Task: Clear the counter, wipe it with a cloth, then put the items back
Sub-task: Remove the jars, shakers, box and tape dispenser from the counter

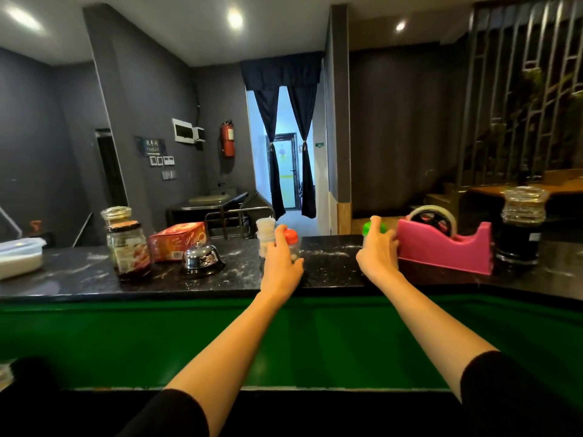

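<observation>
Dark grey walls all round, spotlights in the white ceiling. Navy curtains, tied back, frame a bright doorway; a red fire extinguisher hangs beside it. Wooden lattice screen on the right.

Left hand covers most of the red-capped bottle; right hand hides the green-capped bottle below its cap; white tub cut off left.

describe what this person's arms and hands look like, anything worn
Two bare hands, the left hand and the right hand, with no gloves, rings or watch visible. Forearms are bare; a black left sleeve and black right sleeve end near the elbows.
</observation>
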Motion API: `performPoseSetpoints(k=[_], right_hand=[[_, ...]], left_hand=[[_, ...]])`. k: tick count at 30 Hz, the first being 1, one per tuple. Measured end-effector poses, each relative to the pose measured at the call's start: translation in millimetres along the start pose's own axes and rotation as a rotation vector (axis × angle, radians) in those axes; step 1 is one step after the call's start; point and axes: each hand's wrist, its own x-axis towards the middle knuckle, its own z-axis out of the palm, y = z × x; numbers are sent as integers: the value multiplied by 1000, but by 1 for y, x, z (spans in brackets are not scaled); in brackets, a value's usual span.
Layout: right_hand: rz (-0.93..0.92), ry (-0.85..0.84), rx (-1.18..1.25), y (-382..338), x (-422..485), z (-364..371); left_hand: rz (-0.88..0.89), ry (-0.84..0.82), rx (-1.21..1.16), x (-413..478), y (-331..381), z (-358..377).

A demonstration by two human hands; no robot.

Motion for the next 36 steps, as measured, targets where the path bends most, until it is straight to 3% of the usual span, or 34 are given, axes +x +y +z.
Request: performPoseSetpoints(k=[5,11,17,20,30,36], right_hand=[[-234,68,357,-10,-46,-6],[-250,113,560,-8,-161,-12],[-17,-108,520,61,-282,42],[91,-241,431,97,-334,67],[222,-510,284,134,-405,95],[163,-565,274,134,-407,101]], left_hand=[[73,87,-167,-26,16,-21],[-27,114,-234,-124,21,-46],[-412,-9,-220,-264,-42,-21],[-506,-91,-181,-321,-69,-6],[-570,-276,-54,-375,-105,6],[-556,-370,-45,-374,-108,6]])
